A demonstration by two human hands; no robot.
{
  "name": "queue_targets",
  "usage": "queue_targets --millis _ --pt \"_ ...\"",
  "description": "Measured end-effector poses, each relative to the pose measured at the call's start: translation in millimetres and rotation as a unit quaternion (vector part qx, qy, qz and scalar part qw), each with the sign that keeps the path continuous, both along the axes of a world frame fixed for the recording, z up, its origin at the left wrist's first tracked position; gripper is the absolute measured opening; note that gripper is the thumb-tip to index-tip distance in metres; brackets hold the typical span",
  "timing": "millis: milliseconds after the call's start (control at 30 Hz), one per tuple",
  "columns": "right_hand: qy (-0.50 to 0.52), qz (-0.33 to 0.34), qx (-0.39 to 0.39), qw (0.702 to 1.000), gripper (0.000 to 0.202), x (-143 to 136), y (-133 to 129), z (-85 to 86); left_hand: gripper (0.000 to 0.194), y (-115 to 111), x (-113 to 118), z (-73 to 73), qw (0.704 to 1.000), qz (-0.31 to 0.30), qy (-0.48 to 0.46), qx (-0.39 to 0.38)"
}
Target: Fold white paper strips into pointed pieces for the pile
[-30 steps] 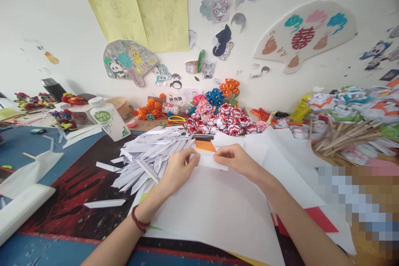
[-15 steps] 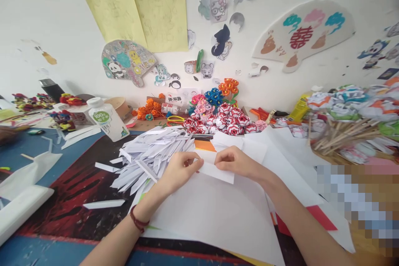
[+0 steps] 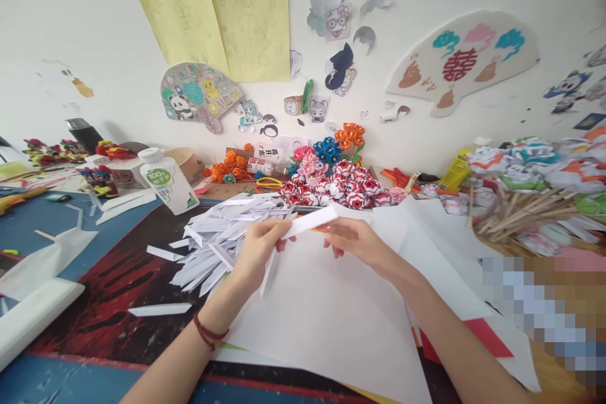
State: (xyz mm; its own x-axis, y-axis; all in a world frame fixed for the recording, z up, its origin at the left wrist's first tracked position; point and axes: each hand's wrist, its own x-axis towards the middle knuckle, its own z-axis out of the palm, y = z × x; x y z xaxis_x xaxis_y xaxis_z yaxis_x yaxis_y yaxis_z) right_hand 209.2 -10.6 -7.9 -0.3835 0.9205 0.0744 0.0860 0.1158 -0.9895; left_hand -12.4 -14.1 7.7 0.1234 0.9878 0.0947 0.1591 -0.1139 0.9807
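A folded white paper strip (image 3: 311, 221) slants upward to the right, pinched at its left end between the thumb and fingers of my left hand (image 3: 259, 249). My right hand (image 3: 353, 241) is beside the strip's right end, its fingers loosely curled and apart, close to the paper without a visible grip. Below my left fingers a second narrow paper strip (image 3: 268, 274) points down over the large white sheet (image 3: 326, 322). To the left lies a heap of folded white strips (image 3: 213, 240), partly behind my left hand.
A white bottle (image 3: 168, 183) stands behind the heap. Red-and-white paper flowers (image 3: 348, 186) line the back of the table. At right are more sheets (image 3: 440, 265), a red paper (image 3: 487, 338) and wooden sticks (image 3: 516, 208). A loose strip (image 3: 160, 310) lies on the dark mat (image 3: 113, 328).
The paper between my hands has turned from a wide flat piece into a narrow folded strip, raised and tilted. My right fingers have loosened from it. The view has shifted slightly.
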Motion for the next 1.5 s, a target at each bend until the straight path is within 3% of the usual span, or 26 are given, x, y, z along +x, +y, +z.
queue_targets --millis 133,333,433,567,633,733,833,967,1300,1500 --pt "0.045 -0.007 0.002 0.999 0.035 -10 -3 -3.4 0.038 -8 12 -1.0 0.996 -0.077 0.021 -0.035" --pt "0.050 -0.021 0.018 0.998 0.034 -9 -4 2.0 0.041 -11 16 -1.9 0.982 -0.170 0.076 -0.015" --pt "0.057 -0.011 0.013 0.998 0.037 -9 -4 2.1 0.044 -13 18 -4.0 0.979 -0.182 0.086 -0.021" --pt "0.057 0.002 0.004 0.998 0.042 -10 -3 -1.8 0.044 -17 21 -8.3 0.970 -0.178 0.168 0.021" --pt "0.042 -0.004 0.004 0.999 0.043 -10 -2 -3.6 0.041 -18 22 -9.6 0.960 -0.160 0.220 0.066" --pt "-0.018 -0.014 0.028 0.999 0.042 -11 -1 -5.3 0.032 -18 21 -8.7 0.955 -0.083 0.257 0.122" --pt "-0.100 -0.010 0.070 0.992 0.037 -13 -2 -7.6 0.027 -17 19 -5.2 0.963 -0.028 0.231 0.138" --pt "-0.136 0.008 0.088 0.987 0.032 -17 -5 -11.7 0.024 -15 16 -4.0 0.966 -0.011 0.220 0.136" --pt "0.025 0.046 0.004 0.999 0.032 -23 -10 -8.5 0.020 -12 14 -8.4 0.952 0.051 0.260 0.153" --pt "0.053 -0.015 -0.033 0.998 0.035 -36 -13 -17.2 0.012 -15 13 -11.4 0.898 0.149 0.344 0.230"
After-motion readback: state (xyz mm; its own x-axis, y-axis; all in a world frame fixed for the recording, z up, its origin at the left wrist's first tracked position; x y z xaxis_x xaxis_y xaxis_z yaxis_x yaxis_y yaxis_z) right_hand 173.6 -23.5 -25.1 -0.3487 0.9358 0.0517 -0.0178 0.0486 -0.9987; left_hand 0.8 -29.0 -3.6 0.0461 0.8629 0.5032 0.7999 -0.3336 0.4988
